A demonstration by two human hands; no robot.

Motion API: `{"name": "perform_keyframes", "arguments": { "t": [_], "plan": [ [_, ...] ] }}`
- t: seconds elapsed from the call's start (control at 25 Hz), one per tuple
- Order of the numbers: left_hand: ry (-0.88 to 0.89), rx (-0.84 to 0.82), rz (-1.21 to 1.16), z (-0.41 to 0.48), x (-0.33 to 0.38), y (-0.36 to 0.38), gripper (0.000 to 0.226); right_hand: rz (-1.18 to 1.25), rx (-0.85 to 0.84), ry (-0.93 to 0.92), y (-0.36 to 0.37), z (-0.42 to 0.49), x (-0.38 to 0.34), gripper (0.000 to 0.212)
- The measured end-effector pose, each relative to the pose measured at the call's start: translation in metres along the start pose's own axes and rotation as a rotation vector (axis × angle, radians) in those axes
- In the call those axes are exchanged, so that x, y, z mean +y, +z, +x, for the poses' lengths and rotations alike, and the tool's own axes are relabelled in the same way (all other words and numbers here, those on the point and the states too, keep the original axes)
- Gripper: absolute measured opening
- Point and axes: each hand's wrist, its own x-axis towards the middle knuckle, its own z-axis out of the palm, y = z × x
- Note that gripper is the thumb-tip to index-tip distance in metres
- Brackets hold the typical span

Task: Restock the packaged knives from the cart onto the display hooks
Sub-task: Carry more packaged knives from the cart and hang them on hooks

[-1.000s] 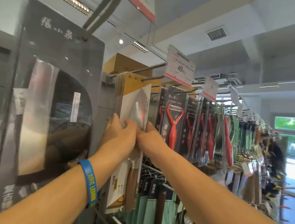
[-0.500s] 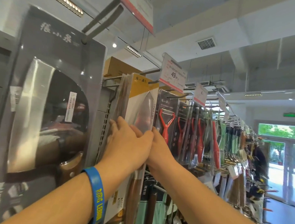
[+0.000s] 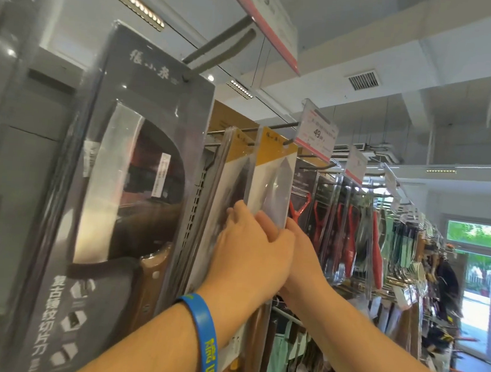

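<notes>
At frame centre: packaged knife (image 3: pixel 270 185), flat card with a mustard-yellow header band over white, and a clear, glossy plastic blister on the front. A pointed grey blade shows through the blister, and a brown wood-grain handle runs down at 6 o'clock behind the wrists. The small dark header script is not legible. The top edge meets a thin wire hook (image 3: pixel 276 127); cannot tell whether the hole is threaded. Matching packs hang just behind it at 9 o'clock.

Left hand (image 3: pixel 250 253): fingers curled round the pack's left edge, gripping. Right hand (image 3: pixel 304 249): gripping the right edge, partly hidden by the left. The two hands are touching.

Blue rubber wristband (image 3: pixel 203 338) on the left wrist, yellow lettering only partly readable.

At 9 o'clock: large grey cleaver pack (image 3: pixel 126 194), Chinese characters, broad steel blade, riveted wooden handle.

At 1 o'clock: price tag (image 3: pixel 318 135), white with red trim, reads "49".

At 3 o'clock: red Y-shaped peelers (image 3: pixel 298 207) in clear packs.
</notes>
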Motion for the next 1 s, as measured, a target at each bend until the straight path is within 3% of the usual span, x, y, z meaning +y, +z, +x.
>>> {"name": "perform_keyframes", "arguments": {
  "t": [0.28, 0.36, 0.52, 0.68, 0.88, 1.0],
  "plan": [
    [-0.065, 0.044, -0.049, 0.012, -0.012, -0.006, 0.078, -0.024, 0.043, 0.144, 0.004, 0.004, -0.021, 0.078],
    [-0.097, 0.066, -0.064, 0.022, -0.016, -0.011, 0.079, 0.038, 0.132, 0.206, 0.005, 0.013, -0.03, 0.086],
    [-0.153, 0.078, -0.112, 0.042, -0.025, -0.015, 0.084, 0.217, 0.199, 0.302, 0.008, 0.037, -0.04, 0.09],
    [-0.283, 0.063, -0.154, 0.061, -0.029, -0.015, 0.092, 0.368, 0.122, 0.393, 0.009, 0.047, -0.043, 0.097],
    [-0.374, 0.12, -0.111, 0.076, -0.033, -0.018, 0.085, 0.302, 0.095, 0.415, 0.02, 0.046, -0.039, 0.091],
    [-0.347, 0.17, -0.133, 0.068, -0.031, -0.023, 0.066, 0.245, 0.118, 0.402, 0.021, 0.046, -0.04, 0.092]
  ]
}}
